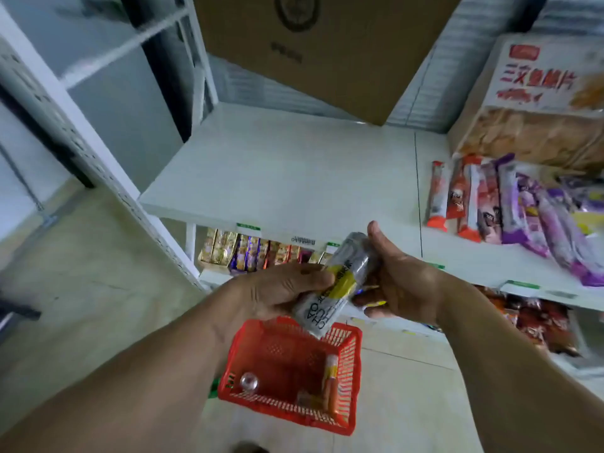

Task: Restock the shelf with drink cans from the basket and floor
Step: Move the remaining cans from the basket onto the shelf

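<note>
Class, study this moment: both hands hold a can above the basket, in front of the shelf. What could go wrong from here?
1. The slim silver-and-yellow drink can is tilted between the left hand and right hand; it might slip into the red plastic basket below.
2. The brown cardboard box overhangs the white shelf, limiting headroom.

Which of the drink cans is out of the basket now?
The white-and-yellow can, held in both hands above the red basket. The orange can and the one showing its silver top are inside.

Both hands hold a can [336, 282] above the basket [354, 361], before the shelf [277, 178].
</note>
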